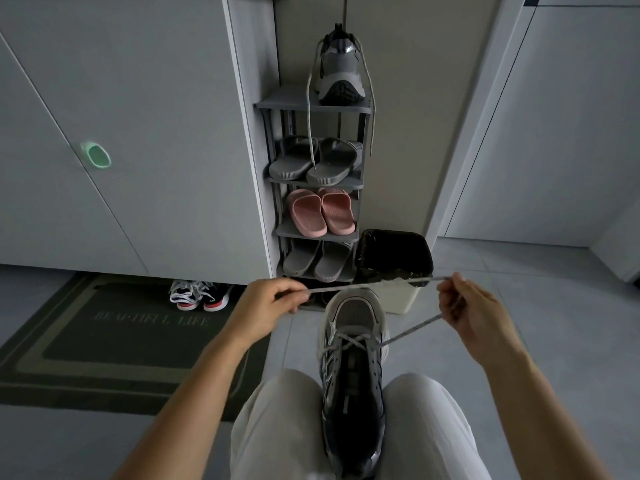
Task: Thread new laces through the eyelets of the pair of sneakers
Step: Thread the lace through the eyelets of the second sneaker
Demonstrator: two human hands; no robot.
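A grey and black sneaker [353, 382] lies between my knees, toe pointing away from me. A grey lace [367, 285] crosses its lowest eyelets near the toe. My left hand [266, 299] pinches one stretch of the lace, which runs taut across above the toe. My right hand [474, 310] grips the lace at the other side, and a strand slants from it down to the right eyelets. The second sneaker [341, 69] stands on top of the shoe rack with its lace ends hanging down over the shelves.
A grey shoe rack [360, 183] holds slippers on three shelves against the cabinet. A bin with a black liner [394, 261] stands right of it. A dark doormat [114, 337] lies at the left, with another pair of sneakers [199, 295] under the cabinet.
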